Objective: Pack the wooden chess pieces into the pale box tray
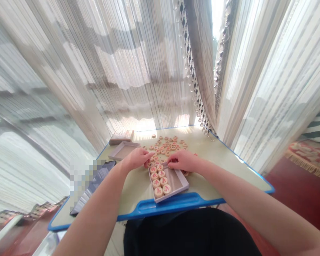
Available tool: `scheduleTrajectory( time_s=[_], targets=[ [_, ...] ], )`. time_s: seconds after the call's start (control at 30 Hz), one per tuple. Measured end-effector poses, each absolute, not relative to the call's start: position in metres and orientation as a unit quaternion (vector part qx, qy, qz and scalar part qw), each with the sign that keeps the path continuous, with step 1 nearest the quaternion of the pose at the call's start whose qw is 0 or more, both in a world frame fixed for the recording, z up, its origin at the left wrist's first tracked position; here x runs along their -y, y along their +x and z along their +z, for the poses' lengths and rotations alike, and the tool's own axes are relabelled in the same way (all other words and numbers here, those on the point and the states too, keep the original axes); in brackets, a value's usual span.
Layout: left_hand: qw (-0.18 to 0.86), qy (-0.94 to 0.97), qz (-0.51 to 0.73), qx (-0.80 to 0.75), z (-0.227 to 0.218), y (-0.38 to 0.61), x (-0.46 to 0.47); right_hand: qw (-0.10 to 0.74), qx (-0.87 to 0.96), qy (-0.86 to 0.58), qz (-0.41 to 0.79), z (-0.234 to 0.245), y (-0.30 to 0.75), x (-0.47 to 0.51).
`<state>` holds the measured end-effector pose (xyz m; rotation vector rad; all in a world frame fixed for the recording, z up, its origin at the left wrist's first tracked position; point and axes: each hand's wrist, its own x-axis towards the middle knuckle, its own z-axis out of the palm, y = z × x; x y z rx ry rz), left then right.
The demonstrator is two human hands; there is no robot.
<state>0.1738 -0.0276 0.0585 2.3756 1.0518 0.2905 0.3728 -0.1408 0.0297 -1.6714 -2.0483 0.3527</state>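
An open shallow box (185, 184) lies near the table's front edge, slightly turned. Round wooden Chinese chess pieces (156, 183) with red characters fill its left side in two columns; bare bottom shows on the right. At the box's far left corner, my left hand (138, 158) is closed, its fingertips down on a chess piece (150, 164). My right hand (184, 159) bends over the far right rim with fingers curled together; what they pinch is mostly hidden. Beyond both hands, many loose chess pieces (167, 148) lie scattered, their characters small and hard to read.
An empty box lid or tray (114, 153) lies at the left, with a closed box (122, 136) behind it. A dark-edged tablet-like device (96, 183) lies at the front left. The table (218, 167) has a raised blue rim (173, 203). Curtains (138, 71) hang behind.
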Motion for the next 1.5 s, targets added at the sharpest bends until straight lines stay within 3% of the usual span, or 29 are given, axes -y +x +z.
scheduleTrajectory(
  time_s=[0.43, 0.67, 1.07, 1.5],
  targets=[
    [0.446, 0.772, 0.094, -0.443, 0.067, 0.176, 0.036, 0.246, 0.709, -0.653, 0.1, 0.031, 0.37, 0.134],
    [0.467, 0.749, 0.151, -0.446, 0.061, 0.179, 0.033, 0.194, 0.727, -0.653, 0.081, 0.037, 0.37, 0.141],
    [0.407, 0.793, 0.206, -0.404, 0.048, 0.181, 0.024, 0.156, 0.82, -0.548, 0.054, 0.044, 0.375, 0.147],
    [0.314, 0.846, 0.222, -0.369, 0.048, 0.179, 0.025, 0.099, 0.803, -0.587, 0.031, 0.048, 0.381, 0.151]
  ],
)
